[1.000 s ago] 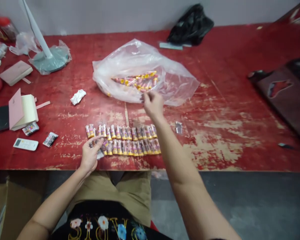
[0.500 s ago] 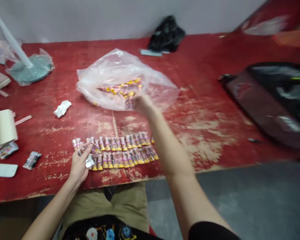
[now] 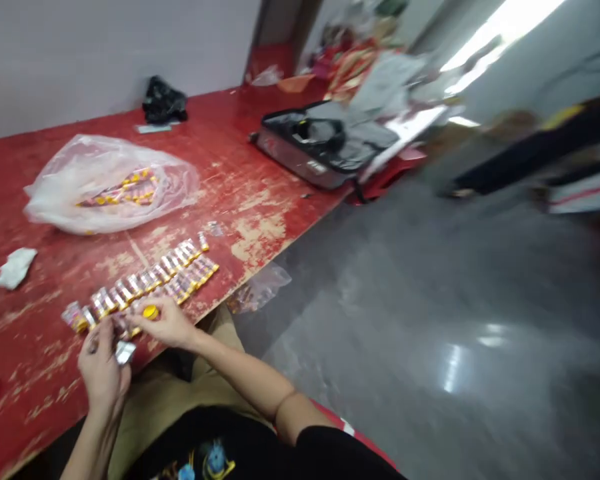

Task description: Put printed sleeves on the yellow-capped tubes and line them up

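Observation:
My left hand (image 3: 100, 367) is closed at the table's front edge on small wrapped pieces, partly hidden by its fingers. A silvery packet (image 3: 125, 353) shows by that hand's fingers. My right hand (image 3: 170, 323) pinches a small clear-wrapped tube with a yellow cap (image 3: 151, 312), close beside my left fingers. Two slanting rows of similar yellow-ended tubes (image 3: 153, 275) lie just beyond the hands. Behind them rests a translucent plastic bag (image 3: 55, 193), its opening showing more yellow-ended tubes (image 3: 143, 187).
Crumpled white tissue (image 3: 15, 268) lies on the worn red table (image 3: 260, 230). A black plastic bag (image 3: 164, 101) sits by the wall, and an open suitcase (image 3: 310, 150) stands to the right. Below the edge hangs a clear bag (image 3: 263, 287). A person's dark-clothed leg (image 3: 525, 153) shows far right.
My right hand has come back from the plastic bag to my left hand, with a yellow-capped tube in its fingers. The view has swung right, bringing the floor and suitcase into sight.

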A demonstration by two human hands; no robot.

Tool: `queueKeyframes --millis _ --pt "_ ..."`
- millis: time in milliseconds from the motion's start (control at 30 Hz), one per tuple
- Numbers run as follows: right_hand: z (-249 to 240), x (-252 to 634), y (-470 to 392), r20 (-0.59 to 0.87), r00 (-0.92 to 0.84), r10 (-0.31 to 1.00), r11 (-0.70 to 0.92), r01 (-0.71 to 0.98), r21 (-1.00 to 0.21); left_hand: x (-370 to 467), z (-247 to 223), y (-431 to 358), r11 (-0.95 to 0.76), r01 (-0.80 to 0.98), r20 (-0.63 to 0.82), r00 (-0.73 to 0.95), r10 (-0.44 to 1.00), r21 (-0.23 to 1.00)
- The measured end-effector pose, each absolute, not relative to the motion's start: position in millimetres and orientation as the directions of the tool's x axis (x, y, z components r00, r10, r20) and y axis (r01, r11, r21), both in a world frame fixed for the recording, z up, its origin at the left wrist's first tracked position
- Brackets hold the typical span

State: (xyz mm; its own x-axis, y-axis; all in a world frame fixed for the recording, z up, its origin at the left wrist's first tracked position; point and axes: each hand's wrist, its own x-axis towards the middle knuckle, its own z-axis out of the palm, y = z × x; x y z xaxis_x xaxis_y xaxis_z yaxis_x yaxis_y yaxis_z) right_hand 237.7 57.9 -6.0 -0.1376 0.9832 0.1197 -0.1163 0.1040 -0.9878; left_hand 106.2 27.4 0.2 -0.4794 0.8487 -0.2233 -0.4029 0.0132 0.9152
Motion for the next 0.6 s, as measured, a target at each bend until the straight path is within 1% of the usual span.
queueKeyframes --millis 67,133,167,233,333,433,500,600 --pt "-1 247 41 0.092 -0.098 0.991 0.078 -0.14 -0.987 112 4 22 -0.001 -0.408 -0.194 -0.436 0.879 0.913" --pt "-3 261 29 0.037 -0.106 0.994 0.011 -0.235 -0.972 114 6 20 -0.012 -0.461 -0.218 -0.442 0.87 0.887" --pt "-5 268 25 0.045 -0.118 0.992 0.01 -0.277 -0.961 113 7 21 -0.016 -0.472 -0.222 -0.444 0.868 0.881" --pt "-9 281 18 0.1 -0.089 0.991 0.068 -0.31 -0.948 109 9 19 -0.004 -0.515 -0.263 -0.443 0.857 0.857" --pt "-6 288 2 0.214 0.005 0.977 0.205 -0.302 -0.931 107 14 9 0.045 -0.586 -0.345 -0.413 0.843 0.809" --pt "1 280 -12 0.306 0.081 0.949 0.316 -0.268 -0.91 109 16 0 0.063 -0.608 -0.357 -0.377 0.855 0.791" --pt "3 270 -14 0.322 0.134 0.937 0.347 -0.258 -0.902 110 16 -3 0.071 -0.607 -0.348 -0.353 0.868 0.792" --pt "1 258 -12 0.289 0.189 0.938 0.337 -0.321 -0.885 113 15 -4 0.093 -0.59 -0.346 -0.333 0.877 0.802"
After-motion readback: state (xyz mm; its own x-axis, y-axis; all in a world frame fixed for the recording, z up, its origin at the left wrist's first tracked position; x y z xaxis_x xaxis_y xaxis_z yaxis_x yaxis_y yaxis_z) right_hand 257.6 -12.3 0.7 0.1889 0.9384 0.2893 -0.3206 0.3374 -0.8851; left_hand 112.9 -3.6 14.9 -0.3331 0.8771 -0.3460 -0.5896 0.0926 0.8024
